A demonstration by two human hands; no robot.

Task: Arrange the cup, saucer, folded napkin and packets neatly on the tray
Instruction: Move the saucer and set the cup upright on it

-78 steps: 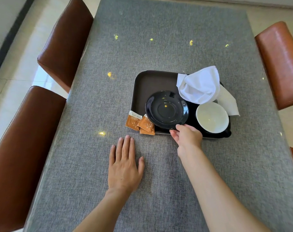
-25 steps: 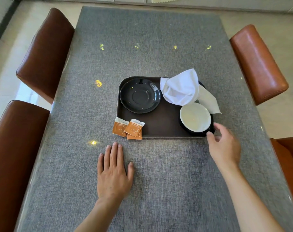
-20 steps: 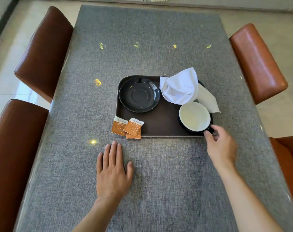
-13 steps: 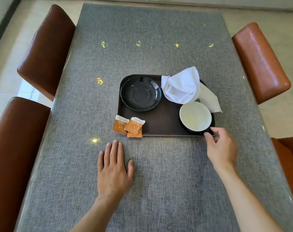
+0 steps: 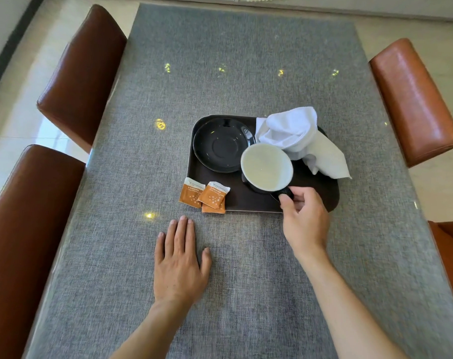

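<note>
A dark brown tray (image 5: 248, 202) lies on the grey table. A black saucer (image 5: 220, 145) sits in its far left corner. My right hand (image 5: 304, 216) grips the handle of the cup (image 5: 266, 167), black outside and white inside, which is lifted and tilted beside the saucer's right edge. A crumpled white napkin (image 5: 297, 136) lies over the tray's far right side. Orange packets (image 5: 206, 195) rest at the tray's near left corner, overlapping its edge. My left hand (image 5: 180, 263) lies flat on the table, fingers apart, holding nothing.
Brown leather chairs stand on both sides: two on the left (image 5: 83, 73) (image 5: 21, 229) and one on the right (image 5: 414, 99), with another at the right edge. The grey cloth-covered table (image 5: 246, 60) stretches away beyond the tray.
My right hand closed on the cup's handle, lifted the cup from the tray's near right corner and carried it left toward the saucer. The left hand stayed put.
</note>
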